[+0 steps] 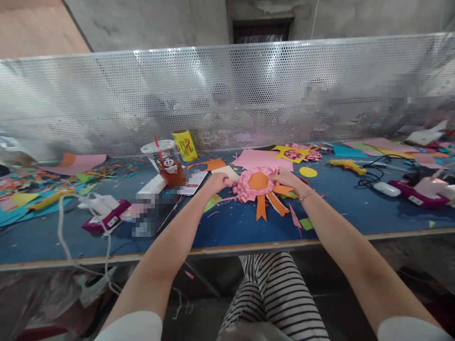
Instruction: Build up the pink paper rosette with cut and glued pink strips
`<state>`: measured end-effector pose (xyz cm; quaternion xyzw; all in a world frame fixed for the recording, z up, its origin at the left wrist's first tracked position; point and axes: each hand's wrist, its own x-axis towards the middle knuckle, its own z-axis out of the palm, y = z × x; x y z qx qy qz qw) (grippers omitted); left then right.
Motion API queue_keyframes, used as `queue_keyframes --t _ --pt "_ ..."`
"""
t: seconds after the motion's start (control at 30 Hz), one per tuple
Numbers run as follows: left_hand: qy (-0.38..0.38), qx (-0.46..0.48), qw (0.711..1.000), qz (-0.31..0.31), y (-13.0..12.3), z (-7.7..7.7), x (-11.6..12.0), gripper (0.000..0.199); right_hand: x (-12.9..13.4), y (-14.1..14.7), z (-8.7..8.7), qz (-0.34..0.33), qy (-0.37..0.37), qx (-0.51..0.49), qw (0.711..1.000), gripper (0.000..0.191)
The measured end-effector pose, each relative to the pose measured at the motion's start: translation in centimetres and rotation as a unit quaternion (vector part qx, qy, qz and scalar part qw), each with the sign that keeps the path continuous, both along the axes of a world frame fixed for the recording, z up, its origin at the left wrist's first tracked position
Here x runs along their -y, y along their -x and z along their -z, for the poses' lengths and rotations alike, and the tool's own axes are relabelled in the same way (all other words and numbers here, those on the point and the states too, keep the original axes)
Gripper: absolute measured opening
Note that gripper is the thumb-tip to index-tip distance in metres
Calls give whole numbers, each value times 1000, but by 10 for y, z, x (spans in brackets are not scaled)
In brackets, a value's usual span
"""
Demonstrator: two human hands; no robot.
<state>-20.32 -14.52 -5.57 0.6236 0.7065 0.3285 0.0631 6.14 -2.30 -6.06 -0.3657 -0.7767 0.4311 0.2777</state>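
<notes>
A paper rosette (258, 183) with pink pleated petals, an orange centre and orange ribbon tails lies between my two hands at the middle of the table. My left hand (223, 180) is closed at its left edge, fingers partly hidden by the petals. On the opposite edge my right hand (285, 177) grips the petals, with its fingertips partly out of sight. Under and behind the rosette is a pink paper sheet (245, 158). A yellow paper disc (308, 172) lies right of my right hand.
A plastic cup (167, 163) with a red straw and a yellow can (185, 145) stand at the left. Purple power strips (105, 217) with cables lie on both sides. A yellow glue gun (348, 166) rests at right. A perforated metal screen (227, 90) borders the back.
</notes>
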Motion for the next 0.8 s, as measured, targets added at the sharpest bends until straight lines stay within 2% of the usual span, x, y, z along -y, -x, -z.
queue_keyframes --t 0.13,0.3,0.47,0.57,0.8 --pt "-26 33 999 -25 -5 -4 1 12 -3 -4 0 68 -110 112 985 29" --pt "-142 141 977 -73 -10 -15 2 14 -12 -12 2 99 -204 194 954 40" --pt "-208 239 943 -105 -13 -20 0 18 -25 -20 7 97 -228 335 909 34" --pt "-208 283 932 -95 -14 -16 -2 20 -26 -20 9 87 -232 344 906 31" --pt "-146 372 916 -27 -24 -10 -5 25 -17 -20 2 68 -234 358 901 30"
